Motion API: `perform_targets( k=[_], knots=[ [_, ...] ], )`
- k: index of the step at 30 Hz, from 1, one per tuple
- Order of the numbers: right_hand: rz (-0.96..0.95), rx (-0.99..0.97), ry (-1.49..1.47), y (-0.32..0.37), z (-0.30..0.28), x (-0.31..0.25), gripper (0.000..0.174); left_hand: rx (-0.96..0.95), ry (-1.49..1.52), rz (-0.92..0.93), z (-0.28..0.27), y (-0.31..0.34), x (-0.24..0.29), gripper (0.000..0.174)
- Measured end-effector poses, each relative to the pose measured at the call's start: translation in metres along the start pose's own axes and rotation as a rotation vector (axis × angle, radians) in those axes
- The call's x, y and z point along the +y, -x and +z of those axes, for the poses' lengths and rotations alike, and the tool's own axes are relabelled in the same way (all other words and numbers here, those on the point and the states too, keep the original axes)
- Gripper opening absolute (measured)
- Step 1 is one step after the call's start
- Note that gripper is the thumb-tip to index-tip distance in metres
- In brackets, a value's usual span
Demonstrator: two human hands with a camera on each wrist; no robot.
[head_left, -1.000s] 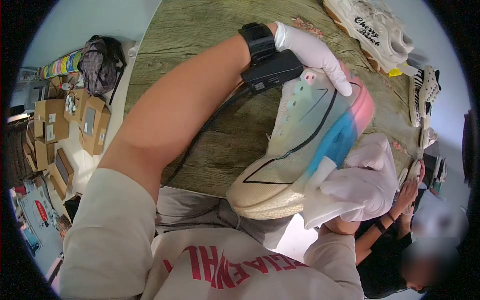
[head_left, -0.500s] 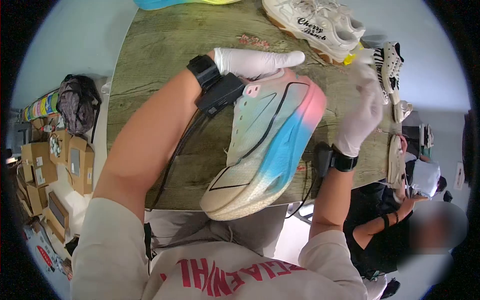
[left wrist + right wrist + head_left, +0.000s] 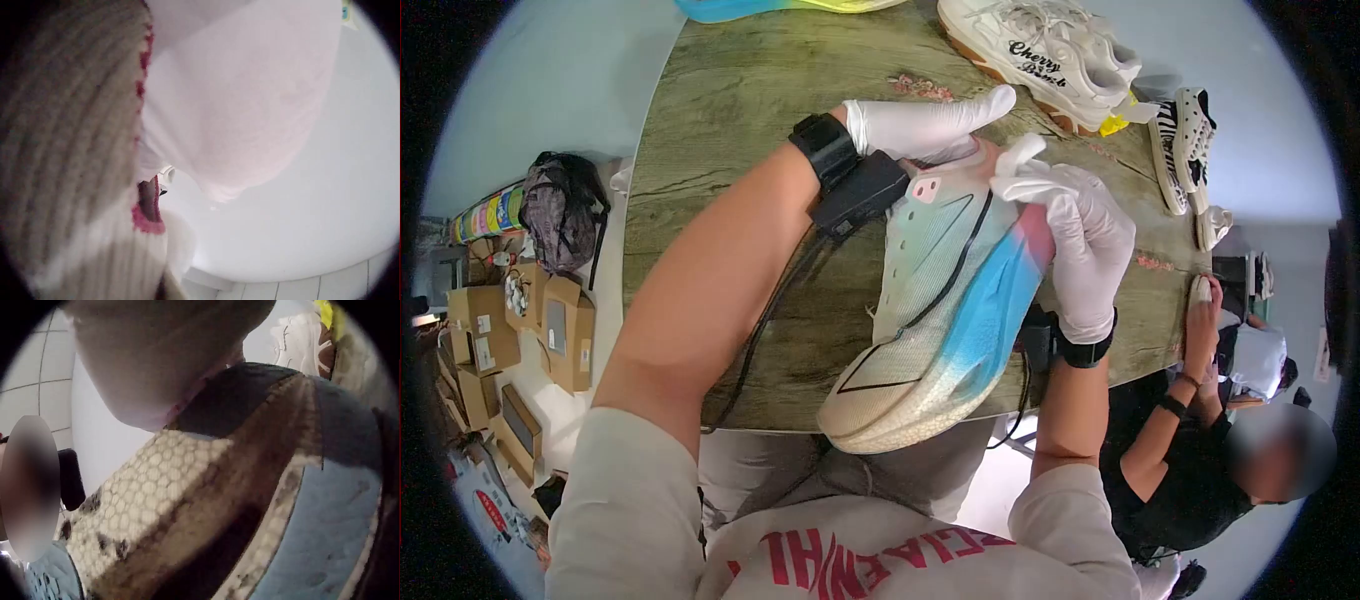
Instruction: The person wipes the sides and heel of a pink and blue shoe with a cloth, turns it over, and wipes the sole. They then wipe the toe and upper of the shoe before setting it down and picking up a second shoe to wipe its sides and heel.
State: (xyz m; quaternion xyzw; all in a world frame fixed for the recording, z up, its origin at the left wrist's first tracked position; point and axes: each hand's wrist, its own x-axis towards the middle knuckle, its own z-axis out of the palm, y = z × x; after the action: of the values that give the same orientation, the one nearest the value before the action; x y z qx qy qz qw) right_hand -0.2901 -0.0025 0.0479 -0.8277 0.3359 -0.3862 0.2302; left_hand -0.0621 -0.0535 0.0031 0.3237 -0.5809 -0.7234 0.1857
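Note:
A pastel running shoe with a cream, blue and pink midsole lies on its side, its toe over the table's near edge. My gloved left hand holds it at the collar, the thumb stretched out straight and the other fingers hidden by the shoe. In the left wrist view, the white glove lies against the ribbed knit with red edging. My gloved right hand is at the pink heel, pinching what looks like a folded white cloth. The right wrist view shows dark smudges on the honeycomb-textured sole.
White chunky sneakers stand at the back, with something yellow beside them. Black-and-white shoes sit at the right edge. A blue-yellow sole shows at the top. Another person works at the right; cardboard boxes stand on the floor.
My right hand left the front of the midsole, swung out right of the shoe, and is now back at the heel. My left thumb has lifted off the heel and straightened.

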Motion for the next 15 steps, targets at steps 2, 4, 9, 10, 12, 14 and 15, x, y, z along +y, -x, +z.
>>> perform_targets(
  k=[2,4,9,10,12,14,15],
  knots=[
    [-0.073,-0.013,0.032,-0.001,-0.002,-0.003,0.029,-0.034,0.096,0.020,0.006,0.004,0.003,0.095],
    [-0.197,-0.135,-0.036,-0.002,0.000,-0.008,0.032,0.141,-0.080,-0.149,0.004,0.010,0.014,0.098],
    [-0.019,0.165,-0.192,0.011,0.005,-0.014,0.030,-0.057,0.080,-0.022,-0.003,-0.002,-0.002,0.099],
    [-0.011,0.251,-0.161,0.010,0.008,-0.012,0.025,-0.001,0.015,-0.003,-0.002,0.001,0.001,0.098],
    [0.057,0.215,0.025,0.011,0.007,-0.010,0.017,0.058,-0.054,0.014,0.001,0.003,0.004,0.096],
    [0.014,0.023,0.042,0.008,0.009,-0.012,0.017,-0.062,0.143,0.119,0.007,0.000,0.003,0.095],
    [-0.027,-0.017,0.035,0.005,0.013,-0.014,0.018,-0.057,0.146,0.118,0.009,0.007,0.007,0.095]
  ],
)
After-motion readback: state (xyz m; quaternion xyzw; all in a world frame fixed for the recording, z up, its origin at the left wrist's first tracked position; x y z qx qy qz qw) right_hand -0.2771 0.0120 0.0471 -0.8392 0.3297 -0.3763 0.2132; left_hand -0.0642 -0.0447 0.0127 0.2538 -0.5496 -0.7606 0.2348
